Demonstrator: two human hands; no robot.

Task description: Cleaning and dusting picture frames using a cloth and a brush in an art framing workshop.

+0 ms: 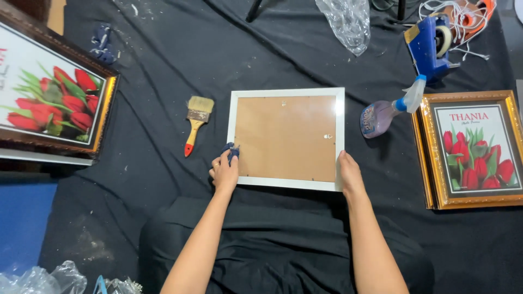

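— So, where does the white picture frame point(287, 139) sit for you?

— Right in front of you, lying face down on the black cloth point(163, 65), its brown backing board turned up. Your left hand point(224, 172) is at the frame's lower left corner, fingers curled around a small dark blue rag point(230, 151) that presses against the frame's left edge. Your right hand point(349, 174) rests on the lower right corner, fingers wrapped over the edge and gripping the frame.

— And what lies around it?

— Just to your left of the frame you have a paintbrush point(196, 123) with a yellow and red handle, bristles pointing away from you. To your right, near the frame's upper corner, a spray bottle point(383, 114) lies on its side. Beyond that sits a blue tape dispenser point(430, 46), with some tangled white string point(463, 22) behind it. A gold-framed print of red tulips point(474, 149) lies well to the right, and a dark-framed tulip print point(52, 92) well to the left. Crumpled clear plastic point(348, 22) sits at the far edge of the cloth.
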